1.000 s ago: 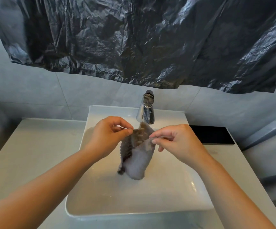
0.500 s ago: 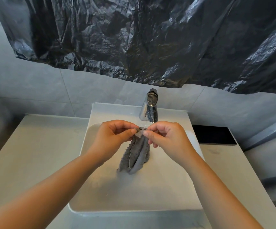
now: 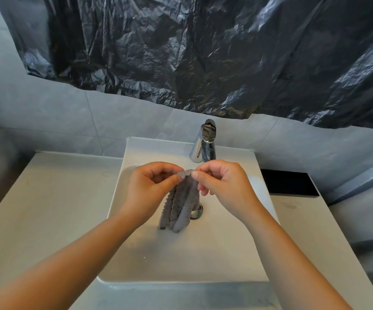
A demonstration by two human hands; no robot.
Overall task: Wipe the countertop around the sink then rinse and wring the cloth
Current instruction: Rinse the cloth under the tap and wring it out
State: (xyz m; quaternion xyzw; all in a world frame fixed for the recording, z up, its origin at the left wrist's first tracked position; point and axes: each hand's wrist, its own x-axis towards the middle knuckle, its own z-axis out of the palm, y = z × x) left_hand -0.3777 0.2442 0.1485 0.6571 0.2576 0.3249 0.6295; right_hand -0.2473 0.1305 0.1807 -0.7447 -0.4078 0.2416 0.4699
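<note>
Fingers [image 3: 176,179] of left hand [image 3: 152,189] pinch top edge of grey cloth [image 3: 182,204]; thumb + forefinger closed on it, other fingers curled. Right hand [image 3: 223,186] does same from other side, fingertips closed on same top edge, nearly touching the left's. Cloth hangs down from the pinch in bunched vertical folds, scalloped edges showing, lower end just above or touching basin floor, can't tell which. It hangs over white sink [image 3: 181,260], in front of drain [image 3: 197,212], which is partly hidden behind it. Chrome tap [image 3: 205,142] stands at back of sink, just behind the hands; no water visible from it. Both forearms reach in from bottom corners. Pale counter [image 3: 53,198] flanks sink both sides. Black flat object [image 3: 289,182] lies on counter at right, near wall. Grey tiled wall [image 3: 118,121] behind, crinkled black plastic sheet [image 3: 203,52] hung across top.
</note>
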